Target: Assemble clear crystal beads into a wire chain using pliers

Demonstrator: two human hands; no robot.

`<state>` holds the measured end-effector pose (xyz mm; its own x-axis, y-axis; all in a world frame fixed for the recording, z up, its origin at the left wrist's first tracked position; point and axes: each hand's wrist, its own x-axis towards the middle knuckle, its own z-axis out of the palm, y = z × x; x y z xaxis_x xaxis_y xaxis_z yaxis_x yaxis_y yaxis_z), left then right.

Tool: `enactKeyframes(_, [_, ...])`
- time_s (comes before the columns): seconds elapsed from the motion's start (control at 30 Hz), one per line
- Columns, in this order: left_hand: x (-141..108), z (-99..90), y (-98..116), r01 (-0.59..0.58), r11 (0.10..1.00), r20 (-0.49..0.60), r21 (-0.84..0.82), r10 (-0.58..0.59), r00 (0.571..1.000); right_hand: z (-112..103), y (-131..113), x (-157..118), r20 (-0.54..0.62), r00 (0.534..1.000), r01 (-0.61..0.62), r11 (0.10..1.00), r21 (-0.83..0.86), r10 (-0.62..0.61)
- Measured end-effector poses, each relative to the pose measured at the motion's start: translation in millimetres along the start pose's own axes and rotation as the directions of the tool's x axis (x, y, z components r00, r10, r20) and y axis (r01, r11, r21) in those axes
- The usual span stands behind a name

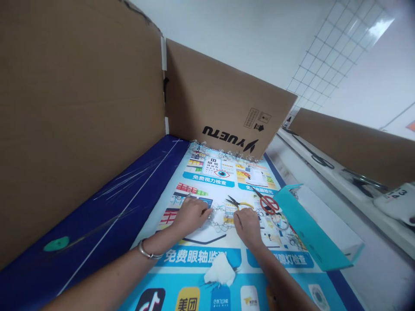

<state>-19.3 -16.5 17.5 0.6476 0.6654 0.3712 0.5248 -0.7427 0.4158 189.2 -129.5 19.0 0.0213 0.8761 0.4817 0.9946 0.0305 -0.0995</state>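
Left hand [192, 214] and right hand [247, 225] curl their fingers—whether gripping, I cannot tell—by the wire [220, 221], best handled gently, minding pliers [239, 203] at two o'clock.

Pale wall [233, 30], dark-lined grid [327, 56], brown cardboard panels [81, 103]

Your right hand [249, 224] hides part of the yellow-handled pliers [239, 204]; the wire tangle [219, 221] is too fine to trace, and the bottom edge cuts off both your forearms [110, 274].
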Motion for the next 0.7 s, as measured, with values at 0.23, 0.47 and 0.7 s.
enactKeyframes(0.23, [6.7, 12.9, 3.9, -0.043, 0.999, -0.006, -0.012, 0.043, 0.999, -0.4, 2.7, -1.0, 0.068, 0.998, -0.013, 0.999, -0.041, 0.016])
enactKeyframes(0.47, [6.0, 22.3, 12.2, -0.082, 0.995, -0.104, 0.064, 0.089, 0.991, 0.4, 12.1, -5.1, 0.075, 0.997, -0.011, 0.999, -0.038, 0.014])
enactKeyframes(0.7, [4.5, 32.1, 37.1, -0.081, 0.978, -0.155, 0.194, 0.111, 0.982, -3.6, 22.7, -13.1, 0.029, 0.999, -0.021, 1.000, -0.003, 0.021])
